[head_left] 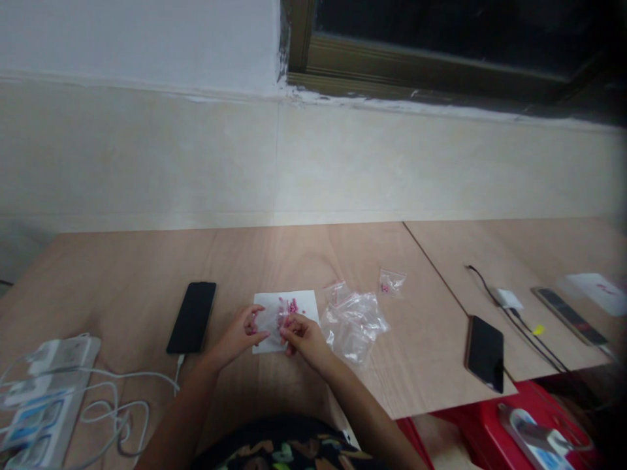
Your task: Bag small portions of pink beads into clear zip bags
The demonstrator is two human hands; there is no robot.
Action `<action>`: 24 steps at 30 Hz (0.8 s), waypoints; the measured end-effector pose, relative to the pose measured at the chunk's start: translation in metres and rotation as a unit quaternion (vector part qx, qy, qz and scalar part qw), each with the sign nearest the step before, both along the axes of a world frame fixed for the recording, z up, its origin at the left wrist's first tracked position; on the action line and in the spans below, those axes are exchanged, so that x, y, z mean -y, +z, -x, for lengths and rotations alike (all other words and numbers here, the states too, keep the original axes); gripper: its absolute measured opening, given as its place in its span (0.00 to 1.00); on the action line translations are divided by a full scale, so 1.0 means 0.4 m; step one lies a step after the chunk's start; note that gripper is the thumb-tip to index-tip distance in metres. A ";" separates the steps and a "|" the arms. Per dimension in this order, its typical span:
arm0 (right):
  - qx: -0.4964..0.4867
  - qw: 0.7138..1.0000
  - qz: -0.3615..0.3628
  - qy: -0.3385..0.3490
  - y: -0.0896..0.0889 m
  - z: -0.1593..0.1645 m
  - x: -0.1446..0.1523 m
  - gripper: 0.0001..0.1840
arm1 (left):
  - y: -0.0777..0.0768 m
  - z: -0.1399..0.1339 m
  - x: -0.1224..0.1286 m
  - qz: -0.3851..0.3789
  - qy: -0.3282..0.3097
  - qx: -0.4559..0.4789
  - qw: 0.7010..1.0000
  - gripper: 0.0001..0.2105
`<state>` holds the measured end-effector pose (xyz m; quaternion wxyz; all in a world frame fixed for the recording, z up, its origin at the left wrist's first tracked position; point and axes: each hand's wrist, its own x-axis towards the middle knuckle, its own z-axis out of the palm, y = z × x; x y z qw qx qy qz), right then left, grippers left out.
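Observation:
My left hand (245, 329) is at the left side of a white paper sheet (308, 298), its thumb and forefinger curved and apart. Something clear, looking like a small plastic bag (268, 320), shows between my hands. The thumb and forefinger of my right hand (302, 336) pinch together at its right edge; the exact grip is partly hidden. Small pink pieces (294, 305), like beads, lie on the sheet just beyond my right fingers, and some seem to show through the clear plastic.
Right of the sheet lies a pile of clear zip bags (357, 323), with a small bag of pink pieces (392, 282) behind. A black phone (192, 318) on a cable and a power strip (53, 391) are at left. Another phone (484, 352) lies near the right table edge.

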<state>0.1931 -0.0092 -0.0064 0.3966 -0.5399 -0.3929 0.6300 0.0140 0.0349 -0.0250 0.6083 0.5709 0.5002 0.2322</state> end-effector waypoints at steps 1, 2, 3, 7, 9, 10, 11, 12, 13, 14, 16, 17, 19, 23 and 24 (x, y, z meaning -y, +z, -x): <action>-0.002 1.000 0.003 0.010 -0.001 -0.001 0.002 0.19 | 0.002 -0.001 0.000 0.007 0.002 0.008 1.000 0.26; -0.003 1.000 0.007 0.016 -0.004 -0.002 0.004 0.18 | 0.004 -0.001 0.000 0.012 0.003 0.016 1.000 0.26; -0.002 1.000 0.010 0.017 -0.006 -0.003 0.006 0.17 | 0.005 0.000 0.001 0.016 0.004 0.024 1.000 0.26; 0.010 1.000 0.012 -0.002 -0.024 0.000 0.008 0.15 | 0.007 0.011 0.002 0.045 -0.006 0.063 0.997 0.27; 0.000 1.000 0.009 -0.008 -0.040 0.004 0.005 0.15 | 0.008 0.016 0.002 0.062 -0.013 0.080 0.995 0.27; -0.011 1.000 0.012 -0.010 -0.050 0.006 0.003 0.16 | 0.008 0.018 0.002 0.066 -0.014 0.084 0.994 0.27; -0.022 1.000 0.017 -0.010 -0.061 0.008 0.001 0.16 | 0.008 0.019 0.001 0.069 -0.014 0.085 0.994 0.26; -0.034 0.999 0.024 -0.009 -0.072 0.009 -0.001 0.17 | 0.007 0.019 0.001 0.072 -0.013 0.085 0.994 0.27; -0.044 0.999 0.030 -0.008 -0.084 0.009 -0.003 0.18 | 0.006 0.020 0.000 0.074 -0.013 0.086 0.993 0.27; -0.053 0.998 0.036 -0.006 -0.094 0.009 -0.004 0.19 | 0.004 0.020 0.000 0.076 -0.010 0.089 0.993 0.27; -0.069 0.997 0.042 -0.003 -0.111 0.009 -0.006 0.21 | 0.001 0.019 0.000 0.079 -0.003 0.097 0.992 0.27; -0.076 0.996 0.044 -0.004 -0.118 0.009 -0.007 0.21 | -0.001 0.019 0.000 0.081 -0.002 0.100 0.992 0.27; -0.087 0.995 0.050 -0.008 -0.129 0.009 -0.008 0.23 | -0.001 0.018 0.001 0.077 0.000 0.100 0.992 0.27; -0.108 0.992 0.063 -0.012 -0.143 0.010 -0.007 0.26 | 0.011 0.014 -0.001 0.066 0.007 0.089 0.994 0.20; -0.114 0.991 0.064 -0.013 -0.146 0.010 -0.006 0.26 | 0.015 0.012 -0.002 0.068 0.013 0.087 0.994 0.18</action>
